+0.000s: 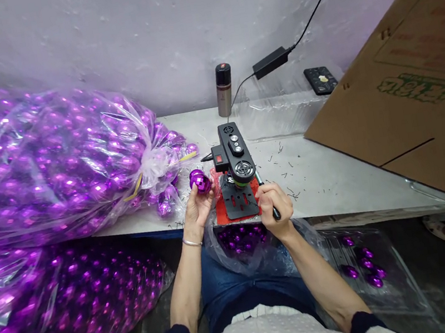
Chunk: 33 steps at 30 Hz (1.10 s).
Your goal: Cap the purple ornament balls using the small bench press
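My left hand [198, 209] has its fingers closed around a shiny purple faceted ball [200, 182], just left of a small black machine [237, 153]. My right hand [275, 206] is wrapped round the machine's black-tipped lever [276, 213] at its right side. The machine has a red switch on its left and a slotted black base plate [240, 203] standing on a red sheet [222, 211]. An open plastic bag of purple balls [242, 239] sits below the table edge, between my forearms.
A big tied clear bag of purple balls [57, 164] fills the left, with another bag [100, 298] below. Behind the machine are a spray can [224, 90], a black power adapter [271, 62] and a phone [321, 80]. A cardboard box [411, 80] leans in from the right; a clear tray [405, 284] holds several balls.
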### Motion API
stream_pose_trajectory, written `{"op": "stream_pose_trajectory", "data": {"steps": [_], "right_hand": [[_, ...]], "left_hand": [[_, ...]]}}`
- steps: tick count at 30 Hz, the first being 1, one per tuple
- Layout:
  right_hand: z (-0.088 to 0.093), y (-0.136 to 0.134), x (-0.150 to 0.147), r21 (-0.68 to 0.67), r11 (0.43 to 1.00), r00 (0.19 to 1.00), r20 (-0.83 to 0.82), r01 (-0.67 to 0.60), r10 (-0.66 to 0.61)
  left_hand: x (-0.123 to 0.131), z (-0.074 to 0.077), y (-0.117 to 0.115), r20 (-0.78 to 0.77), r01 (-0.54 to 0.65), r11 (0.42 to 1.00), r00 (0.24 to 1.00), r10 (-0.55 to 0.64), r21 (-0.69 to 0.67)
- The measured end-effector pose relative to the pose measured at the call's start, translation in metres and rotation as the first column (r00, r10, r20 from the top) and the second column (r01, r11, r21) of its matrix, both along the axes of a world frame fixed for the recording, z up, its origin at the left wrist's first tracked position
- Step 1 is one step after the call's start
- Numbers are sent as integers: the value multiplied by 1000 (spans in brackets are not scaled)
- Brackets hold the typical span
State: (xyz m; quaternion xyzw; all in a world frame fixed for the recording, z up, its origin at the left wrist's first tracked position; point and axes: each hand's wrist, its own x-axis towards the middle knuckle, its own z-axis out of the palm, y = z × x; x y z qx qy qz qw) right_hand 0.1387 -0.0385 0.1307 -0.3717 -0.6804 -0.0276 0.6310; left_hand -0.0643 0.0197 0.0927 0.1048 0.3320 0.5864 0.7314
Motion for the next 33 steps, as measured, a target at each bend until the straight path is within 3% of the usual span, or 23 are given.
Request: {"op": "stream_pose_trajectory", "data": {"steps": [6,11,14,19,23,27,33], "right_hand": [[2,-1,0,-12,1000,1000,7,1,-1],[14,-3,-2,-92,996,999,-48,-9,4],[29,-3,-1,-156,987,998,-63,-22,12],[49,-3,1,-224,974,999,-26,-25,20],[50,-3,2,-230,973,1000,-4,-11,10],[44,-4,3,-206,978,1000,0,-28,29],[42,-5,4,-200,979,999,-11,-42,41]], "left_hand": [[2,-3,-13,-55,12,1000,998,-13,-24],[14,-21,-32,-100,-68,995,993,60,-71],[27,-32,-38,-224,-57,997,974,44,-52],[48,-45,-37,-529,-16,992,845,79,123],[57,-50,-32,-691,46,963,706,157,266],[56,-50,-30,-782,82,947,588,205,310],[58,-49,-29,-855,240,898,466,226,368]]}}
